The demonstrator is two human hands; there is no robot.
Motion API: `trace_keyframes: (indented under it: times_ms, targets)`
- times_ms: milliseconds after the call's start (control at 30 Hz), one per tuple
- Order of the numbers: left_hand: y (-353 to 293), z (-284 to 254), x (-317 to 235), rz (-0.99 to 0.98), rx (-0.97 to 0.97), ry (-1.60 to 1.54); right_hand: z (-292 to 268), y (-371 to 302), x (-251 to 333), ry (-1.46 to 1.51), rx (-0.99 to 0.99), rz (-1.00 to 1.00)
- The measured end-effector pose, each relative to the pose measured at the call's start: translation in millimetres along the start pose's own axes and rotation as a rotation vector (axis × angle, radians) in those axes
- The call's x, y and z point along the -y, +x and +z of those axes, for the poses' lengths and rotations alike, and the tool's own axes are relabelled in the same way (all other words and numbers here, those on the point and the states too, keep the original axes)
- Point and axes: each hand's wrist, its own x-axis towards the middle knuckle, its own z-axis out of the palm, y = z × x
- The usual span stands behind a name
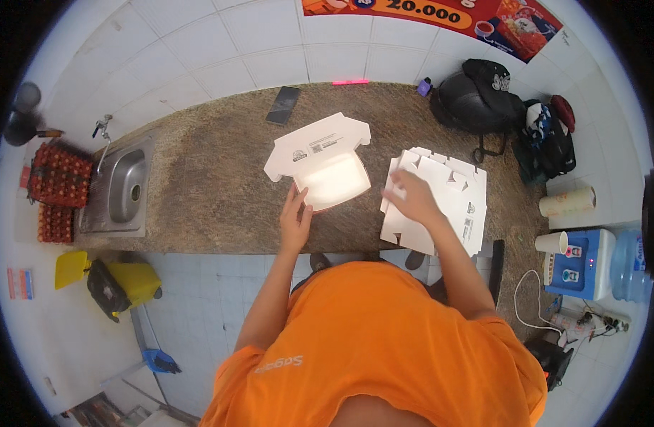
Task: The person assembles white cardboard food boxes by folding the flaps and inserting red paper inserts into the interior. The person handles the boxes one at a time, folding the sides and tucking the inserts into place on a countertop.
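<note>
While left hand (295, 222) at open box (334, 183), grip unclear, right hand (415, 201), fingers parted, over flat cartons (451, 203).

Brown mottled counter (213, 164), sink (142, 222) set in left end. On it: phone (283, 105) near wall, open box (334, 181) mid, flat-box stack (463, 199) right, black bag (473, 103) back right.

1. Phone (283, 105) beyond the left hand (295, 220).
2. Sink (126, 186) well left of that hand.
3. Trays (60, 174), perhaps of eggs, farther left.
4. Black bag (473, 101) beyond the right hand (414, 198), rightward.
5. Water dispenser (583, 265) well right of that hand.
</note>
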Motion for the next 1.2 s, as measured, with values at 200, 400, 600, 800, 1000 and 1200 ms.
trace_keyframes:
  times_ms: [200, 400, 600, 800, 1000, 1200]
  targets:
    - [-4, 7, -14, 0.049, -0.061, 0.180, -22, -134, -61, -0.376, 0.275, -0.042]
    - [14, 39, -80, 0.356, 0.229, 0.095, -38, -117, -106, 0.004, 0.332, -0.032]
    - [26, 148, -169, 0.446, 0.759, 0.036, -82, -94, -68, -0.021, 0.373, 0.010]
    - [59, 178, -221, 0.299, 0.790, 0.024, -127, -132, 50, -0.457, -0.545, -0.140]
    - [94, 161, -288, -0.503, 0.795, -0.931, -96, -135, 80, -0.195, -0.679, -0.409]
    - [72, 175, -276, -0.756, 0.734, -1.283, -98, -120, 71, -0.017, -0.978, -0.304]
